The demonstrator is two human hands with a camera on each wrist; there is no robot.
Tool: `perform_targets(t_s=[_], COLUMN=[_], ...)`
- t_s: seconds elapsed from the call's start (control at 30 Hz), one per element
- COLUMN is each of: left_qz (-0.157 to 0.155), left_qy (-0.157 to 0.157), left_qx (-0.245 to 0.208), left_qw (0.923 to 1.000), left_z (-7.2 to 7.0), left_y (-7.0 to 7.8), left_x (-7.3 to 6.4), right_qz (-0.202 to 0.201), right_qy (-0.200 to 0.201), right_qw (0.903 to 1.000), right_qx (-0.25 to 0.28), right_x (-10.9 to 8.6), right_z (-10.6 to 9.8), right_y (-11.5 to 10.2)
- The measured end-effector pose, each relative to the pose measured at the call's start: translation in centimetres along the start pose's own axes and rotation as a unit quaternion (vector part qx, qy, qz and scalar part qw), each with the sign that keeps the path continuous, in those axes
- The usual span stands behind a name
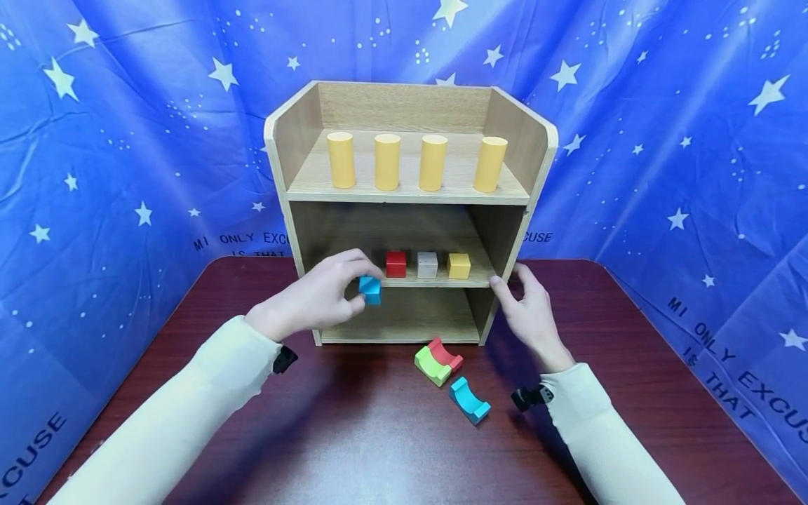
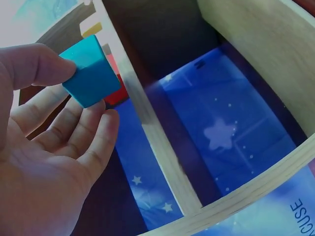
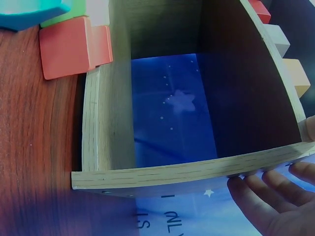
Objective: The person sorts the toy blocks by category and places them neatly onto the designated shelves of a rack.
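Between thumb and fingers my left hand [image 1: 322,291] pinches a blue cube [image 1: 370,290] just in front of the middle shelf's edge, left of a red cube [image 1: 395,264]. The left wrist view shows the blue cube [image 2: 92,71] large, with the thumb on one side of it. A silver-grey cube [image 1: 426,265] and a yellow cube [image 1: 459,266] stand in a row with the red one on the middle shelf. My right hand [image 1: 530,312] rests on the right side of the wooden shelf unit [image 1: 404,199], thumb at its front edge and fingers along the outer side panel [image 3: 206,169].
Several yellow cylinders [image 1: 387,163] stand upright on the top shelf. On the dark red table [image 1: 379,449], before the unit, lie a green curved block [image 1: 432,366], a red curved block [image 1: 445,355] and a blue curved block [image 1: 470,401]. A starry blue cloth [image 1: 158,140] hangs behind.
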State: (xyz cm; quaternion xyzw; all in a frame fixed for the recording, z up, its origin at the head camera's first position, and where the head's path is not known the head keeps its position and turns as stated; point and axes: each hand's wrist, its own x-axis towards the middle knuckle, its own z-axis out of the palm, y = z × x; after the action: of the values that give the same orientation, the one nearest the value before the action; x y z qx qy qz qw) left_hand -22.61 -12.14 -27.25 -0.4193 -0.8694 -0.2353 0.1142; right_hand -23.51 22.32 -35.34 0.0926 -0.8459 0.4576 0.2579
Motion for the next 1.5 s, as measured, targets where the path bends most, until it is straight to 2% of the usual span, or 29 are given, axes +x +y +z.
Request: perform_targets(t_s=[0.13,0.4,0.7,1.0,1.5], left_qz=[0.0,-0.027,-0.047,-0.076,-0.078], left_qy=[0.005,0.015,0.01,-0.001,-0.002], left_qx=[0.013,0.035,0.042,0.036,0.039], left_qw=[0.9999,0.9989,0.998,0.9964,0.9962], left_z=[-0.5,-1.4,-1.2,-1.2,-1.0], left_y=[-0.3,-1.3,-2.4,-3.0,-3.2], left_x=[0.6,1.5,2.4,2.6,2.6], right_qz=[-0.001,-0.002,0.004,0.001,0.0], right_qy=[0.003,-0.002,-0.002,-0.005,0.0], right_qw=[1.0,1.0,1.0,1.0,1.0], right_qx=[0.0,0.003,-0.003,0.003,0.0], right_x=[0.0,0.0,0.0,0.0,0.1], right_z=[0.0,0.0,0.0,-0.1,0.0], right_y=[0.0,0.0,0.3,0.2,0.2])
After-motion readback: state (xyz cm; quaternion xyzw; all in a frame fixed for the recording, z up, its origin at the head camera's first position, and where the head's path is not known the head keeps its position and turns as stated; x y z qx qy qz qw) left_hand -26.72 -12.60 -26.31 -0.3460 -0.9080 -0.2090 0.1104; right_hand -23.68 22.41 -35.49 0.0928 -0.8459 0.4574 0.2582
